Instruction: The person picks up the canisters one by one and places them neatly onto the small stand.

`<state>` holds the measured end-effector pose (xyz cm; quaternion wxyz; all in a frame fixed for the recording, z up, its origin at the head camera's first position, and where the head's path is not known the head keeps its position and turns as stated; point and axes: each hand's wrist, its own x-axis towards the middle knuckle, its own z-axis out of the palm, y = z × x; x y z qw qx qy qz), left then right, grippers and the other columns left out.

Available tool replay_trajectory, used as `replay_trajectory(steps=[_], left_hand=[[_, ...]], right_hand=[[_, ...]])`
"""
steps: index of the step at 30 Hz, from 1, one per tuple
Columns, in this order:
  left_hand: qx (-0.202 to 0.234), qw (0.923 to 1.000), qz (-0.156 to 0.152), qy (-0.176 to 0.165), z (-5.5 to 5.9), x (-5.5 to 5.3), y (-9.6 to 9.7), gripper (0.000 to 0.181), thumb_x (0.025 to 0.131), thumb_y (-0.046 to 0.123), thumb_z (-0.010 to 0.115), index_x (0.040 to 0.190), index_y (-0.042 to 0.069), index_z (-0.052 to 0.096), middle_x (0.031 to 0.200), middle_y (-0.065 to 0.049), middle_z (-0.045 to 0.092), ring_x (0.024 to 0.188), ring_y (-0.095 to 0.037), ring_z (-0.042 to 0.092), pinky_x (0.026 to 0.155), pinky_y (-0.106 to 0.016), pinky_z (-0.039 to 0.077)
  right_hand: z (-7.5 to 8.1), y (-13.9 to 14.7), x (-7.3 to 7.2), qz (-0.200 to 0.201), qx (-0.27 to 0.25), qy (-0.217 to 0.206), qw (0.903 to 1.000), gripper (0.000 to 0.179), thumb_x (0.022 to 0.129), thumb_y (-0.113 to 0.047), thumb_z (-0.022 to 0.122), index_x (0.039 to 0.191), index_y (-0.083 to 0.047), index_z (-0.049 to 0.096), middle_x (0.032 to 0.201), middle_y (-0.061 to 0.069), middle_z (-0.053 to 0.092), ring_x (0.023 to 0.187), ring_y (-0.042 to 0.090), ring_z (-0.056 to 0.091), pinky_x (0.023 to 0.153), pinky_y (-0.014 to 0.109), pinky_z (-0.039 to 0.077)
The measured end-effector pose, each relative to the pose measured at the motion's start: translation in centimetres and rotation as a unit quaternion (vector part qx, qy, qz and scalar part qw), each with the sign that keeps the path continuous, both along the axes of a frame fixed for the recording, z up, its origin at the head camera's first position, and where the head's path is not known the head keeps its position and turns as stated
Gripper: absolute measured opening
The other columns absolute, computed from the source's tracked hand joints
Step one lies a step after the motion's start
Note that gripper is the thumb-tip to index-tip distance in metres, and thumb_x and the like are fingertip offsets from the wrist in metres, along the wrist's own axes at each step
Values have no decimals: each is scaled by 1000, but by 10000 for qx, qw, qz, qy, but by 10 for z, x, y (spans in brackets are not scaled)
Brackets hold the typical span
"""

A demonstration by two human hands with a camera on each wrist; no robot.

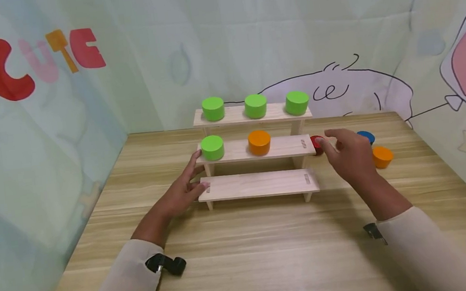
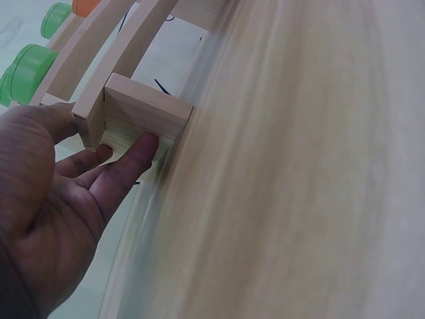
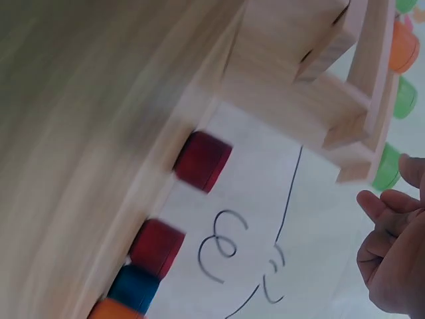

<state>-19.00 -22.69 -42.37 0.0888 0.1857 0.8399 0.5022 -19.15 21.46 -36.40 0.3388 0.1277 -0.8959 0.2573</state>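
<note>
A three-tier wooden stand (image 1: 258,184) sits at the table's middle. My left hand (image 1: 180,192) grips its left end; the thumb lies on the lowest shelf, with other fingers along the side support (image 2: 143,109). Green round blocks (image 1: 256,106) line the top shelf. On the middle shelf are a green block (image 1: 212,148) and an orange block (image 1: 260,143); its right end is bare. My right hand (image 1: 351,154) hovers right of the stand, thumb and forefinger apart with nothing between them. Beside the stand is a red block (image 1: 316,146), partly hidden by my right thumb in the head view.
Behind my right hand are a blue block (image 1: 366,137) and another orange block (image 1: 382,157). A second red block (image 3: 157,248) shows by the blue one in the right wrist view. A printed cloth backdrop (image 1: 156,68) hangs around the wooden table (image 1: 244,253).
</note>
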Motion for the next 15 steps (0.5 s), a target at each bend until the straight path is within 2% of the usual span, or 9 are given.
replay_trajectory(steps=[3,8,10,12,15], left_hand=[[-5,10000,4,-12,0,0,0,93,114,19,60,175,46,-5,179,-27,24,147,-58,54,110,-63,57],[9,10000,-13,40,-1,0,1,93,114,18,60,175,44,-5,179,-28,24,146,-59,53,109,-63,58],[19,10000,-16,62,-1,-1,1,93,114,17,60,175,42,-5,179,-29,24,146,-59,53,110,-63,58],[20,10000,-13,53,-2,-1,1,93,114,17,60,176,42,-5,179,-30,24,146,-60,54,109,-63,58],[-4,10000,-7,40,-2,-2,1,93,114,18,60,175,43,-5,179,-30,24,146,-59,54,109,-62,58]], right_hand=[[-1,10,0,-113,-119,45,9999,26,102,-14,79,117,7,79,102,26,80,86,44,72,78,55,63],[1,24,0,-302,-212,-101,9993,27,103,-14,77,118,8,79,113,29,80,98,48,76,88,63,64],[1,30,0,-415,-285,-245,9984,28,104,-15,76,119,9,79,116,31,79,100,50,76,89,65,63],[1,36,-1,-561,-360,-456,9967,31,104,-16,76,122,9,78,120,32,77,109,51,75,95,66,62],[-1,47,-3,-850,-356,-1031,9904,39,105,-21,74,130,8,74,132,32,73,124,53,69,106,68,57]])
